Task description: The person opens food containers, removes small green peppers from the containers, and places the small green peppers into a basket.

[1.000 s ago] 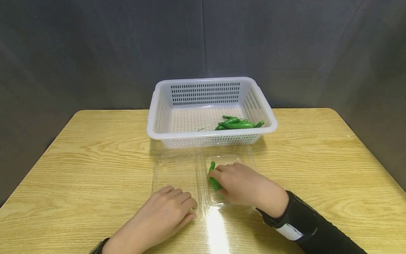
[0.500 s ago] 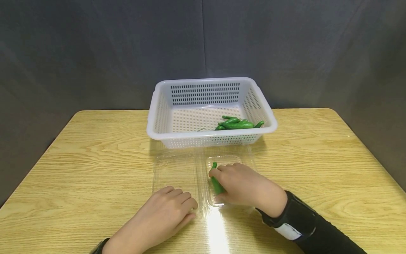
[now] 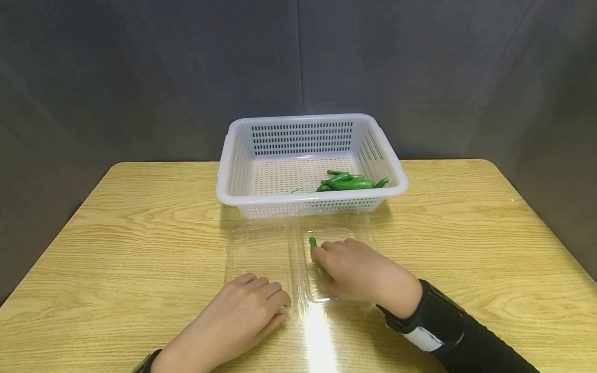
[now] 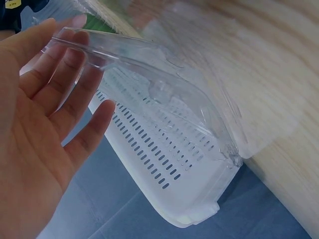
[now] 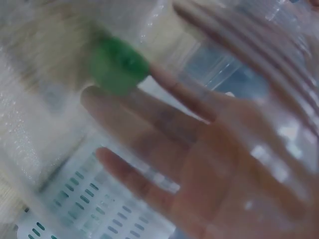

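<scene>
A clear plastic clamshell container (image 3: 295,259) lies unfolded on the table, with two shallow halves side by side. Over its right half, my right hand (image 3: 361,272) holds a green chili pepper (image 3: 313,242) between thumb and fingers. Most of the pepper is hidden by the hand; in the right wrist view the blurred green pepper (image 5: 117,64) shows by the fingertips. My left hand (image 3: 247,311) rests at the near edge of the left half. In the left wrist view its loosely bent fingers (image 4: 75,74) touch the clear rim (image 4: 124,45).
Behind the container stands a white slotted basket (image 3: 280,198). Several green chili peppers (image 3: 352,184) lie in its near right corner. A wood-grain table (image 3: 116,248) carries everything, and a dark grey curtain (image 3: 186,77) hangs behind it.
The pepper has turned slightly in my right hand, and the fingers now cover more of its lower part. My left hand and the basket have stayed in place.
</scene>
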{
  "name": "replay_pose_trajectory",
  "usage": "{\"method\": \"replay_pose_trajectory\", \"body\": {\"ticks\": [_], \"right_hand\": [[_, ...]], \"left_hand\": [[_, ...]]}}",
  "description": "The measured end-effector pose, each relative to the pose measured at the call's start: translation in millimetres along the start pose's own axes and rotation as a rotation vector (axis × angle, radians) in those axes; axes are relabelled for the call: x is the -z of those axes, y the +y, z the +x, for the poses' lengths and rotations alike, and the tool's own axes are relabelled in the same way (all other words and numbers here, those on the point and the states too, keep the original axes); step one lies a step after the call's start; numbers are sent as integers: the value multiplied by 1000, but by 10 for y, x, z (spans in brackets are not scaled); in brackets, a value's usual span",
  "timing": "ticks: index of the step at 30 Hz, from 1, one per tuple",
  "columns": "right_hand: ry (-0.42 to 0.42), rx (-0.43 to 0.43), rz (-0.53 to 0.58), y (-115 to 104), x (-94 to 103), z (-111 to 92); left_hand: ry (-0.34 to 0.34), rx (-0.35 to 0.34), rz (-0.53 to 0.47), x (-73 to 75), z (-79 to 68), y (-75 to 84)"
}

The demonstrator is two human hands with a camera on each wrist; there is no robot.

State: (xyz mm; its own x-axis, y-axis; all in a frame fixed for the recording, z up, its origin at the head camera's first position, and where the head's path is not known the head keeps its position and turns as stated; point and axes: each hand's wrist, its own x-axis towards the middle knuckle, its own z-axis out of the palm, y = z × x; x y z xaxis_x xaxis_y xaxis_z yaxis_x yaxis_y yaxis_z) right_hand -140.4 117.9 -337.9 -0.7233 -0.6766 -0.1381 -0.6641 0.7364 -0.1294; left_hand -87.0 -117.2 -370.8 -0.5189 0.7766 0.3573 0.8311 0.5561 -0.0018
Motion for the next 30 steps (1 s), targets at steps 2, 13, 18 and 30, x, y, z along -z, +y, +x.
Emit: {"method": "replay_pose_trajectory", "body": {"ticks": [2,13,18,30], "right_hand": [[3,-10,-7,1,-3,3],[53,3,-45,17,-31,-7],[38,-20,-40,6,-23,-14],[8,-66,-23,-18,128,-86]], "left_hand": [[-3,-2,-5,-3,3,-5],[-20,12,-15,10,2,1],[-19,12,-18,8,3,1],[-8,8,-5,4,2,5]]}}
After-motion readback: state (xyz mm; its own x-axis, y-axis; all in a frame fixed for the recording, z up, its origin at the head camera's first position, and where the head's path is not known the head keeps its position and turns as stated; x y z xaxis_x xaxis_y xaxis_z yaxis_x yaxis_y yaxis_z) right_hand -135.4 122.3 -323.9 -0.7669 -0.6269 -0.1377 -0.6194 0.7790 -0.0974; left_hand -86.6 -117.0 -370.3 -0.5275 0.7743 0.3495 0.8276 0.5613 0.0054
